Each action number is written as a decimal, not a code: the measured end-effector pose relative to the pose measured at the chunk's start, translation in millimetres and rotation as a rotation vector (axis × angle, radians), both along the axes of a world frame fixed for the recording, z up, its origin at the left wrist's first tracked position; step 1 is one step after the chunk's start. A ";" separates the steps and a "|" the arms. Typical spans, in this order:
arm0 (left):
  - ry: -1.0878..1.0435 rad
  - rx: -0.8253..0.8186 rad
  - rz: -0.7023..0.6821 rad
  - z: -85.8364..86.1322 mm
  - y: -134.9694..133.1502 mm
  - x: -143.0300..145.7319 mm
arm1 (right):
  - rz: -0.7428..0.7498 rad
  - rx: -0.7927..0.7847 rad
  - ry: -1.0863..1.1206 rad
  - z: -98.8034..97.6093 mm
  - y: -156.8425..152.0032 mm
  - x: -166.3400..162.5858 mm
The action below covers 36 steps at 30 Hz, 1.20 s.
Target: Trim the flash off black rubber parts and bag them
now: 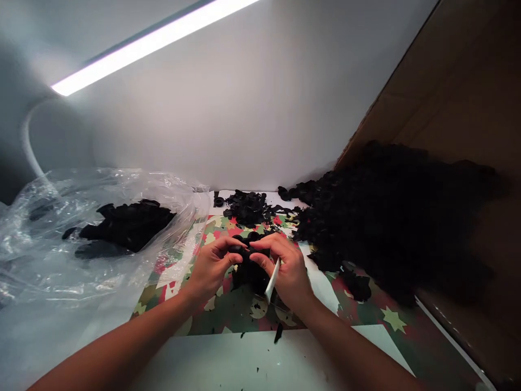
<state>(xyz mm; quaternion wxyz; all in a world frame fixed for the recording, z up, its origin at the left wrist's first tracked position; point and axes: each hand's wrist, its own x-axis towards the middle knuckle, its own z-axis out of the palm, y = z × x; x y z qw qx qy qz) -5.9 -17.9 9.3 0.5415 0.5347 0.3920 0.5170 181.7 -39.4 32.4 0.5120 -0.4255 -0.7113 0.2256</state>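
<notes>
My left hand (211, 266) and my right hand (287, 269) meet over the patterned mat (228, 309), both pinching a small black rubber-like part (244, 251). A thin white blade-like tool (272, 281) also sits in my right hand, pointing down toward me. A small heap of black pieces (251, 274) lies on the mat directly under the hands.
A large pile of black parts (391, 217) fills the right side against a brown cardboard wall (456, 108). Black scraps (248, 207) lie at the back. A clear plastic bag (81, 228) with black parts lies left. A light strip (154, 41) glows above.
</notes>
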 end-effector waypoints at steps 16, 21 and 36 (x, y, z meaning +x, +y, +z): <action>0.316 0.175 0.034 9.1 -13.4 10.5 | -0.146 -0.182 0.111 0.3 16.4 21.2; 0.052 0.026 0.002 1.5 -9.4 0.7 | -0.131 -0.252 0.129 -1.4 28.6 43.3; -0.416 -0.315 -0.115 -2.5 -4.6 2.7 | 0.060 -0.146 -0.077 -1.2 -1.0 6.2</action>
